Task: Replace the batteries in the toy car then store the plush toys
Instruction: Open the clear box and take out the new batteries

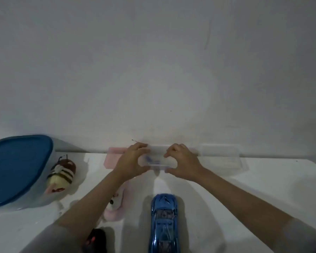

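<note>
Car (164, 223): near edge of the worktop (244, 189), untouched.
Hands: left hand (133, 161) and right hand (182, 164) grip clear box (158, 161) at far edge.
Risk: lid pops suddenly, contents scatter.

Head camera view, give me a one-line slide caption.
Both hands, left and right, grip a small clear plastic box beyond the shiny blue toy car.

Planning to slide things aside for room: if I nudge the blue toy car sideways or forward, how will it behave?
The blue toy car looks like glossy hard plastic, so probably stiff and a bit slippery. It seems to sit upright on the smooth white table; a lengthwise push likely rolls it away, a sideways one likely skids it.
</note>
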The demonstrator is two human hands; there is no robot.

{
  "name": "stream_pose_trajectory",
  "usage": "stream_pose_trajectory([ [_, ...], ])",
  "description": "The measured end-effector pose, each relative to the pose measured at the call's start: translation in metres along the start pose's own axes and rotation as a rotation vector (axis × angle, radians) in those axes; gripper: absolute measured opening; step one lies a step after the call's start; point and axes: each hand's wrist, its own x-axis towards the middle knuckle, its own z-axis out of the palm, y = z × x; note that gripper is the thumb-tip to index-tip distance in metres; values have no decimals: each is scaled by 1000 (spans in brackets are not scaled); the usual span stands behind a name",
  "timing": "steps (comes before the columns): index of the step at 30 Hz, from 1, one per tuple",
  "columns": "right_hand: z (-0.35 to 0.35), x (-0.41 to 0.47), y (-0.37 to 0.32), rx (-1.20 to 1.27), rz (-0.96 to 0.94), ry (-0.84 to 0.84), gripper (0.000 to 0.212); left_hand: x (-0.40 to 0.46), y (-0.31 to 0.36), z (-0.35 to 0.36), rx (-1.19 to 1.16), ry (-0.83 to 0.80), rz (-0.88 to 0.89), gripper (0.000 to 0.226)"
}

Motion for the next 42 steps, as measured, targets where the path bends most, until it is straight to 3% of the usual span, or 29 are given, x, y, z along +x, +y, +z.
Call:
stream_pose_trajectory([
  [10, -1, 4, 5, -53, -39, 110, 38, 1, -9, 2, 115, 26, 124, 56],
  [25, -19, 14, -8, -30, 14, -25, 42, -2, -10, 2, 253, 2, 172, 60],
  [30, -36, 25, -11, 220, 79, 34, 17, 5, -6, -5, 306, -13, 168, 71],
  [34, -44, 27, -8, 234, 20, 2, 12, 5, 7, -12, 386, 71, 154, 99],
  [38, -46, 25, -4, 216, -63, 103, 20, -2, 5, -12, 479, 210, 207, 98],
  [42, -43, 24, 0, 101, -156, 241, 23, -8, -7, -15, 524, 227, 239, 87],
])
